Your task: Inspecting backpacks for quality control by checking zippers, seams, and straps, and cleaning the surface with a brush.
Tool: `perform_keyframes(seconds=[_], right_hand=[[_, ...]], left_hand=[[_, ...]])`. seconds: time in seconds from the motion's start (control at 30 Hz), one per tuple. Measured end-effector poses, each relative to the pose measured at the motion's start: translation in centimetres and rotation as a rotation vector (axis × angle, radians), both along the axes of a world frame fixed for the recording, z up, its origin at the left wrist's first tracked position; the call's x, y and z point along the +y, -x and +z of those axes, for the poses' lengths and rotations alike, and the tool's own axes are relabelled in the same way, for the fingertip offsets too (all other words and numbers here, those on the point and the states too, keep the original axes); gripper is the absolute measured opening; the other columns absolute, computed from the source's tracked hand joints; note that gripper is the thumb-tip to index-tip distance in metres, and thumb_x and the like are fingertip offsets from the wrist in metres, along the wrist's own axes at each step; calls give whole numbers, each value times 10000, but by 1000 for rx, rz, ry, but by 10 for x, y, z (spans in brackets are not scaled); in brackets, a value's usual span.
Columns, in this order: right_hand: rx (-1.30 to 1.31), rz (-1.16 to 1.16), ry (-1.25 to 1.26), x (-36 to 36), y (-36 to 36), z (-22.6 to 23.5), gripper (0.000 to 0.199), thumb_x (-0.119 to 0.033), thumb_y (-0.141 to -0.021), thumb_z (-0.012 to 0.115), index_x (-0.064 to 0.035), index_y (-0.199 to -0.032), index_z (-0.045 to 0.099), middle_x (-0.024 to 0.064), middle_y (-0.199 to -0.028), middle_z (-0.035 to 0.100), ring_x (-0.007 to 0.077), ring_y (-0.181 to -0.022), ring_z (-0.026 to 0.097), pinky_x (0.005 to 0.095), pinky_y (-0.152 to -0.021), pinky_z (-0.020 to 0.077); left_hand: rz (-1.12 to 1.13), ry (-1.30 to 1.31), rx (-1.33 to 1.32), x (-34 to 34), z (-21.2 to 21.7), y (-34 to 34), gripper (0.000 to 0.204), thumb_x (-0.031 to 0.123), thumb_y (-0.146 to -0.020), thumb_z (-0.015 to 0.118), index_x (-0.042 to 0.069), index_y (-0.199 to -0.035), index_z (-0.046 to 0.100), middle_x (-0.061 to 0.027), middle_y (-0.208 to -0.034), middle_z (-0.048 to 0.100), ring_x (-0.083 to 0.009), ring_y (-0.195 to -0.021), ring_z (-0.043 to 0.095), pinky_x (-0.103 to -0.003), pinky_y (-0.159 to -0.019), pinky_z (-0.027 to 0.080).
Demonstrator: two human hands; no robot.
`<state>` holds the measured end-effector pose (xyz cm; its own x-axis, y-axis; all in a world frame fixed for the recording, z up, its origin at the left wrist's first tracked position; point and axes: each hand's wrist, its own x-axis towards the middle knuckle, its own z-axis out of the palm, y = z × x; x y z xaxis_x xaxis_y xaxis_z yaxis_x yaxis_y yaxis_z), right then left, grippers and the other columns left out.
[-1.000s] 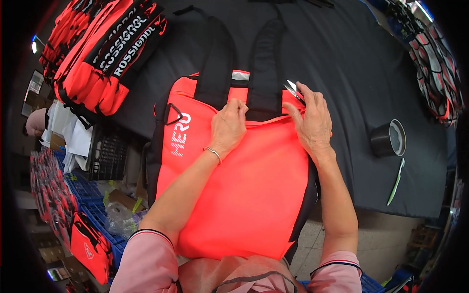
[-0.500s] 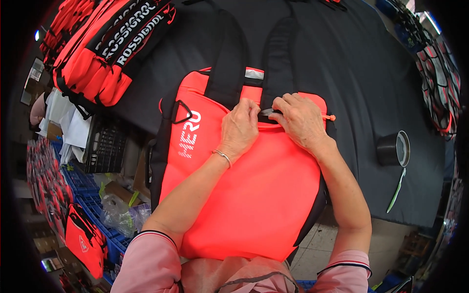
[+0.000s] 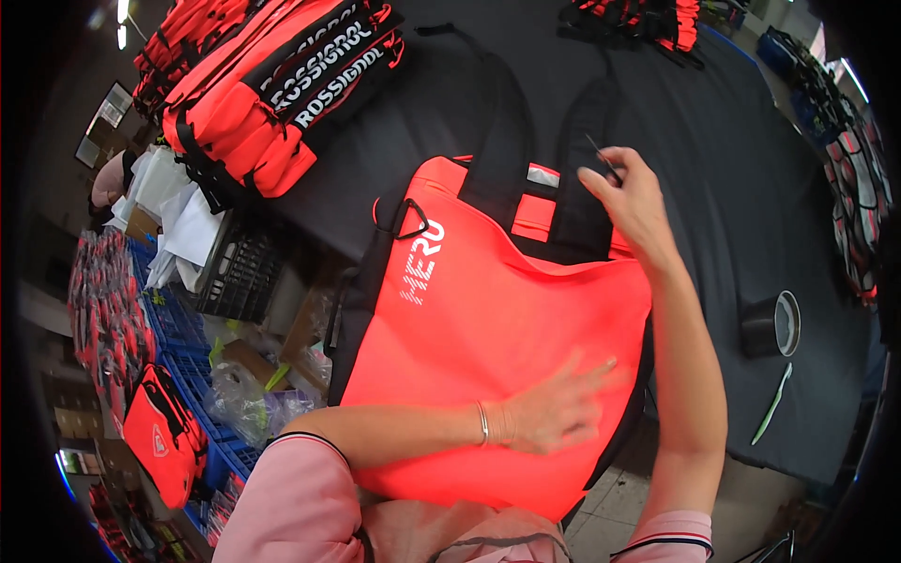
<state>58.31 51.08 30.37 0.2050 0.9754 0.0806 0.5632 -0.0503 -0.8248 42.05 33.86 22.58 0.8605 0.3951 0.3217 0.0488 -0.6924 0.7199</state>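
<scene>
Hiding any contents, backpack (image 3: 497,338) lies beneath left hand (image 3: 558,408).

blk cloth-covered table (image 3: 718,220), pale tiled flr (image 3: 612,502) below, bright strip light (image 3: 854,81) upper rt.

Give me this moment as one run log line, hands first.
left hand: open over red bag, blurred | right hand: pinching slim pointed tool near shoulder strap | table: dark cup, green brush at right

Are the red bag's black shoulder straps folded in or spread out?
Spread out: the black straps extend from the top of the red bag across the dark tablecloth.
</scene>
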Motion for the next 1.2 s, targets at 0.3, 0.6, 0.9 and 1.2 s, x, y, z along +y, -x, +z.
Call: perform_keyframes(seconds=[0.3,0.6,0.9,1.2], right_hand=[[195,-79,104,-14,57,-47,276,-242,-862,688,26,-930,676,84,-711,657,142,-647,583,315,-656,464],[239,359,84,-61,49,-55,171,-132,-907,657,38,-920,673,82,-717,675,91,-644,575,271,-625,475],[60,540,-113,-79,51,-67,167,55,-781,673,20,-944,660,161,-798,686,254,-680,665,310,-638,518],[41,533,-138,-78,51,-71,195,55,-738,652,20,-930,649,163,-792,673,295,-694,668,344,-633,520]], left_hand=[[331,-553,38,118,68,69,362,173,-882,651,96,-1233,606,-95,-1210,623,-270,-1068,625,-347,-849,538],[559,-445,71,175,22,125,232,231,-903,664,47,-762,658,-36,-760,612,-202,-852,627,-556,-1154,248],[759,-514,124,171,22,78,73,199,-817,729,134,-845,746,28,-833,643,-150,-796,606,-543,-1174,199],[426,-496,506,199,37,61,130,233,-817,728,200,-937,766,42,-864,630,-159,-901,575,-497,-1099,261]])
